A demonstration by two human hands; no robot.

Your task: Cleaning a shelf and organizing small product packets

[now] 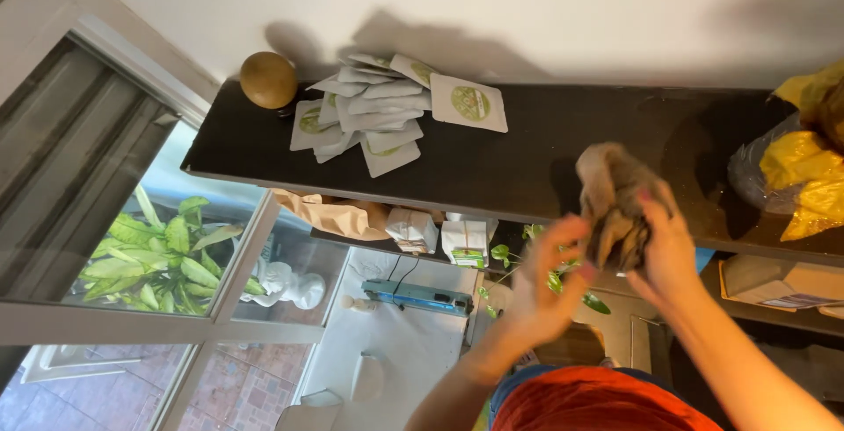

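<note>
both hands, left hand point(545, 286) and right hand point(664, 251), fingers closed round a crumpled cloth point(615, 198) over the dark shelf point(527, 167); best keep it bunched tight imo.

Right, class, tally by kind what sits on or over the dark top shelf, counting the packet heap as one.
Round brown wooden ball: 1
Heap of flat white packets: 1
Crumpled brown cloth: 1
Clear plastic bag of yellow things: 1
Total: 4
</note>
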